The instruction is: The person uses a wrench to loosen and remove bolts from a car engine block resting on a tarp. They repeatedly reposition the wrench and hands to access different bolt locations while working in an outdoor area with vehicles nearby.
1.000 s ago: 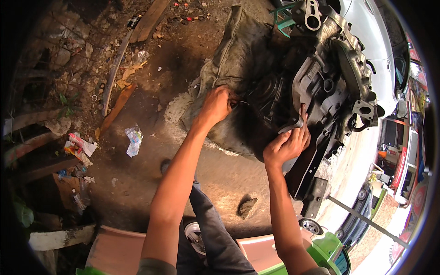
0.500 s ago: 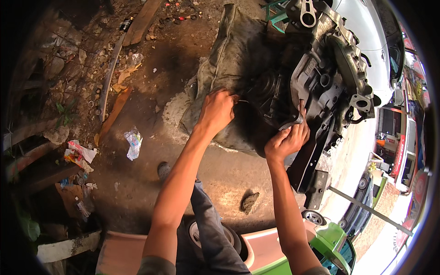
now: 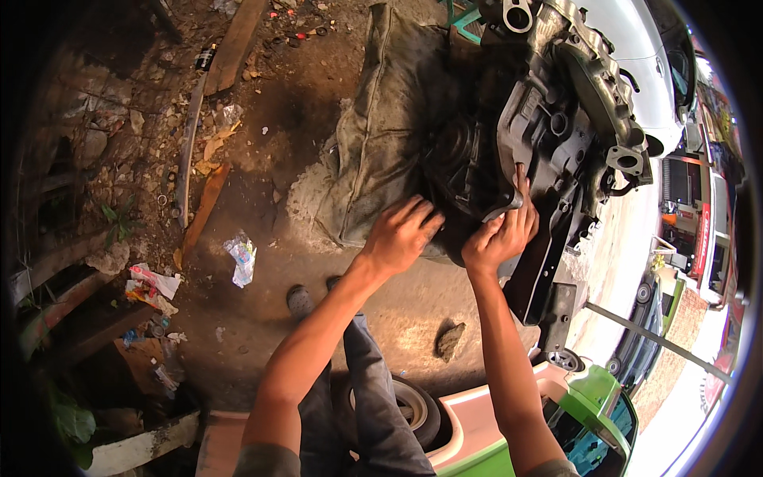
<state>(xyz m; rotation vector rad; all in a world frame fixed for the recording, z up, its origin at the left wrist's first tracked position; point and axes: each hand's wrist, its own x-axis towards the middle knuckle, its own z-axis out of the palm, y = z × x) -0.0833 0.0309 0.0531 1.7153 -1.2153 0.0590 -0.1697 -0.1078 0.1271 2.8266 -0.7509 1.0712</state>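
A large, dirty metal engine (image 3: 548, 127) lies on the right, its near-left side black and in deep shadow. My right hand (image 3: 497, 242) is closed around a curved grey metal piece (image 3: 506, 208) at the engine's near edge; I cannot tell whether it is a loose tool or part of the engine. My left hand (image 3: 401, 234) is raised beside the dark side of the engine, above the near edge of a grimy grey-brown sheet (image 3: 373, 127). Its fingers are curled with dark, dirty tips, and what they hold, if anything, is hidden.
A stone (image 3: 451, 340) and a crumpled wrapper (image 3: 241, 258) lie on the ground. Wooden planks (image 3: 238, 48) and rubbish line the left. Near my legs is a wheel (image 3: 409, 405) beside a green and pink body panel (image 3: 477, 429). A silver car (image 3: 636, 48) stands behind the engine.
My left hand has drawn back toward me and slightly right, away from the thin light strand seen by its fingertips before. The right hand keeps its place on the metal piece. The view has shifted slightly.
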